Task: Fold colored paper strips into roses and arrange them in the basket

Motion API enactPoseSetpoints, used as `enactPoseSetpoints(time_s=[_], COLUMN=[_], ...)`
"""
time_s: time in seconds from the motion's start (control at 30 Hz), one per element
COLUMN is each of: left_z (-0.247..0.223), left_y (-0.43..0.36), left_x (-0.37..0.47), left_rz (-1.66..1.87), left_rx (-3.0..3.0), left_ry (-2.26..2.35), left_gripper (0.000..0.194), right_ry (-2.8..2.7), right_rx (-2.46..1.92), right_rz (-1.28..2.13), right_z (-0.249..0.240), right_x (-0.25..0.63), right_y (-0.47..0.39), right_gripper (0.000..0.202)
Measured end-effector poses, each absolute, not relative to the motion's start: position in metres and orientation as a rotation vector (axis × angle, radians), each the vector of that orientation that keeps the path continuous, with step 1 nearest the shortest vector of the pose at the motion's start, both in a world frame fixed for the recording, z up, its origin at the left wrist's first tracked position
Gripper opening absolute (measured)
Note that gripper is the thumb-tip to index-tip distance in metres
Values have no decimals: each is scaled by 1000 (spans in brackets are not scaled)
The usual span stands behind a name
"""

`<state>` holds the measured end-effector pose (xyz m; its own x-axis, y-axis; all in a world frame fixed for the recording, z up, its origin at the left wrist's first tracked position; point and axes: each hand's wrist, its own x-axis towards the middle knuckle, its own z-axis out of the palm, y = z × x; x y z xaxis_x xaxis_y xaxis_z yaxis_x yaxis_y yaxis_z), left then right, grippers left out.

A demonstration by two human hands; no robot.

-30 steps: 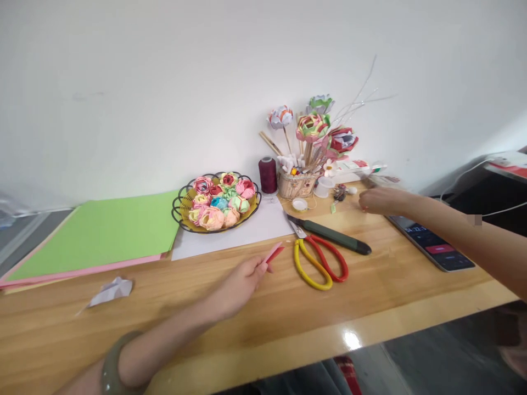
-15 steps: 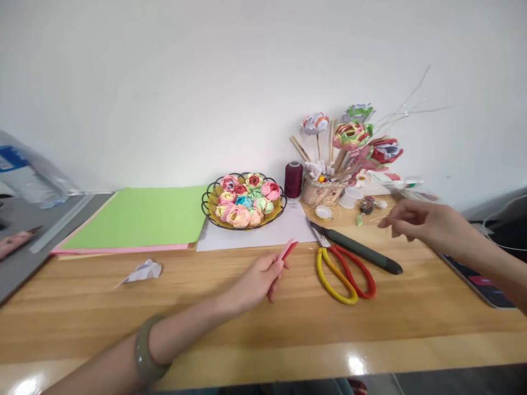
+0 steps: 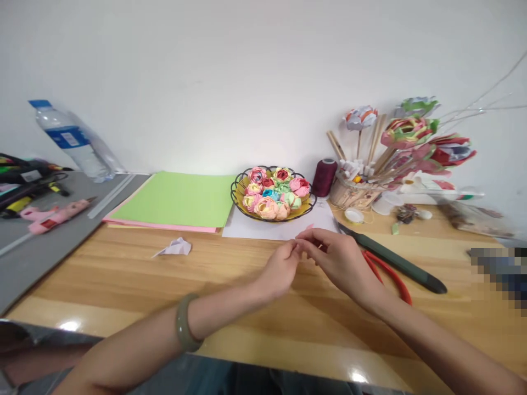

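Observation:
My left hand [image 3: 280,271], with a green bangle on its wrist, is closed and meets my right hand [image 3: 335,255] over the table's middle. A bit of pink paper [image 3: 309,226] shows just above the joined fingertips; most of it is hidden. The fingers of my right hand are pinched together at the same spot, and what they hold is too small to make out. Under and beside my right forearm lie scissors [image 3: 397,277] with red handles in view and a dark green tool [image 3: 403,263].
Behind my hands stands a basket of paper flowers [image 3: 234,200] on white paper. Green sheets [image 3: 181,200] and a crumpled scrap [image 3: 178,247] are on the left, with a bottle [image 3: 69,137] and glue gun [image 3: 57,215]. Purple thread [image 3: 324,178] and a flower pot [image 3: 354,195] stand right.
My right hand has moved left from beside the scissors to meet my left hand. The view has turned left, bringing the bottle and glue gun further in. The scissors' yellow handle is now hidden.

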<state>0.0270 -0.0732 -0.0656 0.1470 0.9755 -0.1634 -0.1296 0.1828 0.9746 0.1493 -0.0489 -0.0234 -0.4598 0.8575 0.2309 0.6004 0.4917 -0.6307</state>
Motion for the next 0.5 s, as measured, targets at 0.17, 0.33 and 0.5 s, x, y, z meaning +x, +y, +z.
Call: enactPoseSetpoints(time_s=[0.17, 0.33, 0.5], left_z=[-56, -55, -55], left_y=[-74, -75, -75], left_x=[24, 26, 27], left_rz=[1075, 1106, 1132], left_rx=[879, 875, 908], left_ry=[1021, 964, 1030], left_gripper=[23, 35, 27], right_ry=[-2127, -2141, -2203], right_rx=[-1072, -1057, -1047], right_rz=[575, 536, 365], right_z=[-31, -31, -35], right_x=[151, 154, 155], right_y=[-56, -62, -65], right_gripper=[14, 5, 4])
